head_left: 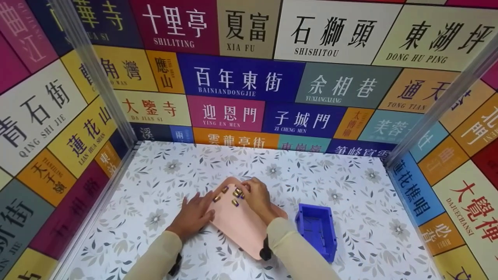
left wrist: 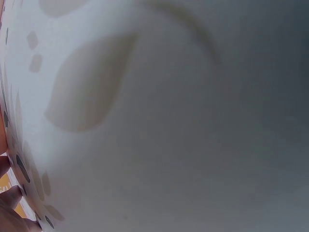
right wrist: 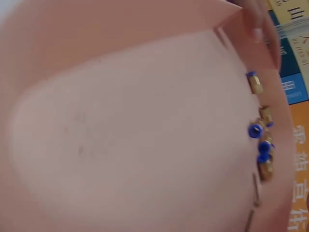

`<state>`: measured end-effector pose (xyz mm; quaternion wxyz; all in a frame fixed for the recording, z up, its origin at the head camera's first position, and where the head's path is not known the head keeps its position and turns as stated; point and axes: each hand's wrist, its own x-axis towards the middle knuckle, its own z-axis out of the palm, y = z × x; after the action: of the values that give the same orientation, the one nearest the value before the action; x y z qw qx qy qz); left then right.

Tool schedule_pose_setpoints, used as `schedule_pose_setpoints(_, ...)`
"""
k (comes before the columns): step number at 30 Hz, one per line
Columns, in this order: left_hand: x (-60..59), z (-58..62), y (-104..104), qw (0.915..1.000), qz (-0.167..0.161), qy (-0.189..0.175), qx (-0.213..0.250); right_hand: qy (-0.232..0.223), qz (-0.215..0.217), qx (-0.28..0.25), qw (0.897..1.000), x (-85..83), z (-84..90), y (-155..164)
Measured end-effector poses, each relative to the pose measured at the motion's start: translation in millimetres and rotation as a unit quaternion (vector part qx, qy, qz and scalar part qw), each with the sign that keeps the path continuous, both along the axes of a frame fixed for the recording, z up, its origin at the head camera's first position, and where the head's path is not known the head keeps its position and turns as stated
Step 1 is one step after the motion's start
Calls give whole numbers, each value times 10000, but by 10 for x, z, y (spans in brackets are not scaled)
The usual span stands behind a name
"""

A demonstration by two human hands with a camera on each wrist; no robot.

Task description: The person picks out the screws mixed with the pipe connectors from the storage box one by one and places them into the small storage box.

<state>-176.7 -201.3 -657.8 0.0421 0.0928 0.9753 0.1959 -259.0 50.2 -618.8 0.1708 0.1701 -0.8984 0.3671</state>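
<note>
A pink tray (head_left: 241,225) lies on the floral tabletop, and it fills the right wrist view (right wrist: 125,125). Several small brass fittings with blue caps (head_left: 234,195) lie at its far end (right wrist: 260,140). My right hand (head_left: 255,196) reaches over the tray, its bent fingers coming down at the fittings. One fingertip (right wrist: 259,26) shows by the tray's far wall, holding nothing that I can see. My left hand (head_left: 194,216) rests flat with straight fingers against the tray's left edge. Only its fingertips (left wrist: 9,205) show in the left wrist view, against a blurred cloth.
A blue plastic bin (head_left: 317,231) stands just right of the tray, beside my right forearm. The floral tabletop (head_left: 163,182) is boxed in on the left, back and right by walls covered in coloured street-name signs (head_left: 241,81).
</note>
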Motion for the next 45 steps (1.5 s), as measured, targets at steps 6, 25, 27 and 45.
schedule_pose_setpoints(6,10,-8,28,9997,119,-178,-89,-25,-418,647,9970,-10,-184,-163)
schedule_pose_setpoints(25,6,2,9,9999,70,-106,-19,375,-751,2119,9737,-52,-387,-234)
schedule_pose_setpoints(27,6,6,3,10000,46,-60,10,469,-754,2452,9654,-49,-398,-240)
schedule_pose_setpoints(45,-11,3,11,9997,124,-181,92,575,63,2532,9657,-66,-459,-184)
